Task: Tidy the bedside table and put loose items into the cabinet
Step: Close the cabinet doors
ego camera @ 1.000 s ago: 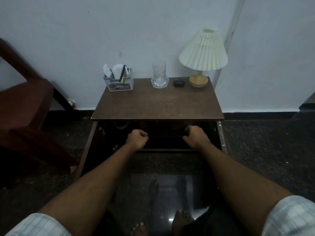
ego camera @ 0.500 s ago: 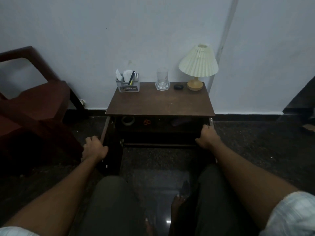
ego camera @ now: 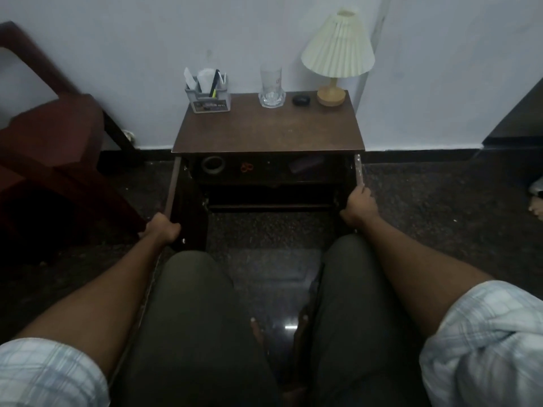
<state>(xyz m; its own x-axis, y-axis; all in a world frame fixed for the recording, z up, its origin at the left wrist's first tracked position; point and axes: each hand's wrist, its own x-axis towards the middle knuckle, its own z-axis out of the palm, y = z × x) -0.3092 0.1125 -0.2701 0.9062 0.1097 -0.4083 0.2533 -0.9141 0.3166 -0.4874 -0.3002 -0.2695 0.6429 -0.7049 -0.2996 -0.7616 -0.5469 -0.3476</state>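
The brown bedside table [ego camera: 267, 129] stands against the wall with both cabinet doors swung wide. My left hand [ego camera: 162, 228] grips the edge of the left door [ego camera: 173, 186]. My right hand [ego camera: 359, 202] grips the edge of the right door [ego camera: 358, 171]. On the shelf inside the cabinet lie a roll of tape [ego camera: 213, 165], small orange scissors [ego camera: 246, 167] and a dark flat item [ego camera: 302, 165]. On the tabletop at the back stand a grey organiser [ego camera: 208, 96] with pens and papers, a glass [ego camera: 271, 86], a small black case [ego camera: 301, 100] and a lamp [ego camera: 337, 54].
A dark red chair [ego camera: 50, 142] stands to the left of the table. My knees in dark trousers fill the foreground. Another person's foot [ego camera: 536, 205] shows at the right edge. A dark piece of furniture [ego camera: 520, 118] sits at the far right.
My hands moved apart from the middle of the cabinet front, swinging both doors wide. The view pulled back and then came a little closer to the table.
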